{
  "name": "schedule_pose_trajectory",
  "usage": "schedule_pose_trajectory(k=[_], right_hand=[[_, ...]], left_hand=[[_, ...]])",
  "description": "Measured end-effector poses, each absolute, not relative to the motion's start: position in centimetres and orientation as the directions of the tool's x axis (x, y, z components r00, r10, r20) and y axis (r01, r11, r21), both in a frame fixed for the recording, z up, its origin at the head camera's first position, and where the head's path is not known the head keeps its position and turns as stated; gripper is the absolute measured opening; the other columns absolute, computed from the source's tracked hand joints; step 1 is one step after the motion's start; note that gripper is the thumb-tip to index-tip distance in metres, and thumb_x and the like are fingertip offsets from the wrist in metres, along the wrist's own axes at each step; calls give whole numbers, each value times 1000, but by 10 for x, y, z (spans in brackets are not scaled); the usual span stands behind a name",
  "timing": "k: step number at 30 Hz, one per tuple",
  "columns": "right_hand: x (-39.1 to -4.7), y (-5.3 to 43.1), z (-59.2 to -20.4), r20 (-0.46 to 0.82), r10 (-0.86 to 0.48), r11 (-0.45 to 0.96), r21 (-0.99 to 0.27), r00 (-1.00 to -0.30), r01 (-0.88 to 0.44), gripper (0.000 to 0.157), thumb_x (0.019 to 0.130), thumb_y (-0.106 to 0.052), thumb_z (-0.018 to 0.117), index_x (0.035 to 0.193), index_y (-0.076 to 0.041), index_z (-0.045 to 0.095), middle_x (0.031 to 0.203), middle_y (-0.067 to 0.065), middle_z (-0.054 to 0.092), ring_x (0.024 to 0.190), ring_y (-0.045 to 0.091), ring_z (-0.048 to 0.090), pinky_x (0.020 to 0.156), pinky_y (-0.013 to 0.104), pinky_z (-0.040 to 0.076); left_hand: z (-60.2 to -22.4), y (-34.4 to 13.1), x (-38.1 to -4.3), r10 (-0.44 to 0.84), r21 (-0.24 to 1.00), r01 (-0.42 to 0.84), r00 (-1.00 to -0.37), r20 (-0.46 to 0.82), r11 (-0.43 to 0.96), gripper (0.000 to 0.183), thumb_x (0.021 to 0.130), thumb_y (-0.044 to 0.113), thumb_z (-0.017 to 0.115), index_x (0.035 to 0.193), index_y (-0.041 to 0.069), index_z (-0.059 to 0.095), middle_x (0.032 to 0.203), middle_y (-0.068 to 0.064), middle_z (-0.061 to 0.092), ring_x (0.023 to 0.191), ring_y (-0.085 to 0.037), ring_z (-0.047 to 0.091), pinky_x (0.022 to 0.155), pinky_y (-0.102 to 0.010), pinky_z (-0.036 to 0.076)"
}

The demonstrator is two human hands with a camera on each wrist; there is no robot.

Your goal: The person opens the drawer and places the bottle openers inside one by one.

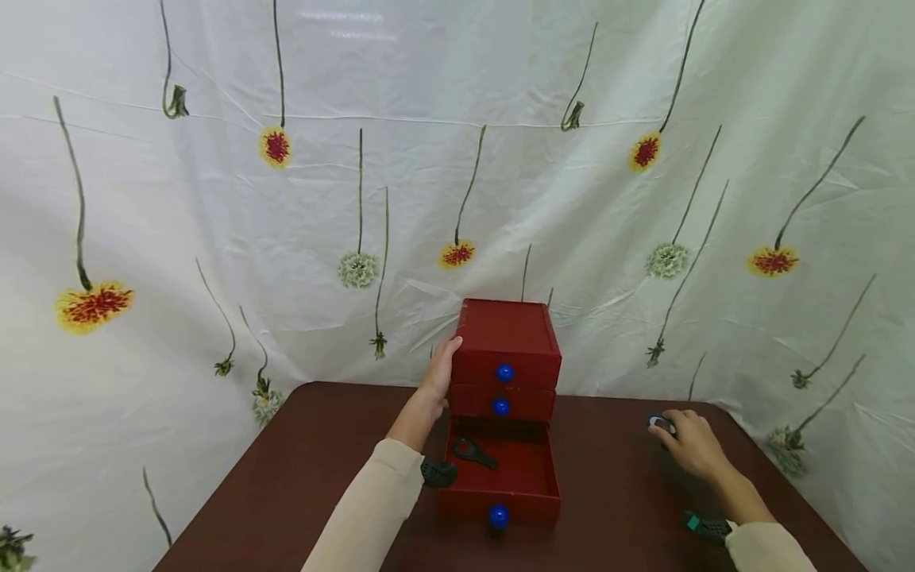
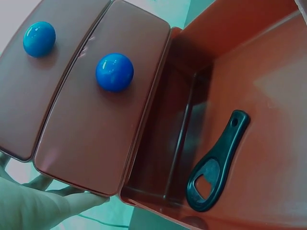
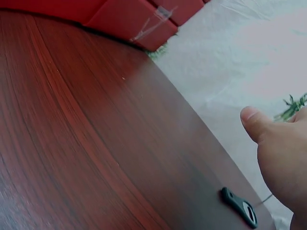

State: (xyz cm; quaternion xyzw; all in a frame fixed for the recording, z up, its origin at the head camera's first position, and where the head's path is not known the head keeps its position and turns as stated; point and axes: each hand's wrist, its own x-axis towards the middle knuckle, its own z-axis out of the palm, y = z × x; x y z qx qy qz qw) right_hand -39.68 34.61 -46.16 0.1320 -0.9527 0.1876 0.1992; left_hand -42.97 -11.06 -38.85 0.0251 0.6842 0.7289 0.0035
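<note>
A red three-drawer box with blue knobs stands on the table, its bottom drawer pulled out. Inside that drawer lies a black bottle opener with a metal insert. My left hand rests along the box's left side, fingers extended against the upper drawers' side and partly hidden behind it. Over on the right, my right hand hovers near a second black bottle opener lying on the table. Its thumb is extended, and the opener shows apart from it in the right wrist view.
The dark wood table runs back to a white flower-printed curtain. Clear tape sticks to the box's side. The open drawer, with its blue knob, juts toward the front.
</note>
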Motion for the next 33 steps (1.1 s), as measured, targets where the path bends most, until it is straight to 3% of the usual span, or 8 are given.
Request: schedule_pose_trajectory(k=[6, 25, 33], right_hand=[[-398, 333, -463, 448, -232, 878, -285, -863, -384, 42, 99, -23, 73, 114, 15, 65, 102, 24, 64, 97, 45, 60, 81, 60, 48], [-396, 268, -440, 427, -349, 837, -258, -834, -483, 46, 98, -26, 73, 124, 12, 65, 119, 28, 63, 111, 47, 59, 90, 60, 49], [-389, 233, -430, 418, -372, 790, -325, -828, -520, 47, 96, -32, 76, 121, 7, 68, 114, 17, 64, 100, 31, 61, 83, 50, 53]], left_hand=[[-389, -109, -429, 41, 998, 28, -999, 30, -50, 72, 101, 61, 43, 163, 28, 28, 155, -18, 35, 137, -47, 37, 96, -81, 26], [-390, -109, -431, 46, 997, 28, -998, 32, -77, 73, 100, 62, 44, 163, 27, 27, 150, -21, 39, 131, -47, 42, 94, -78, 33], [-390, -110, -430, 39, 997, 33, -999, 36, -77, 73, 101, 61, 44, 163, 26, 28, 150, -21, 39, 131, -47, 42, 94, -78, 33]])
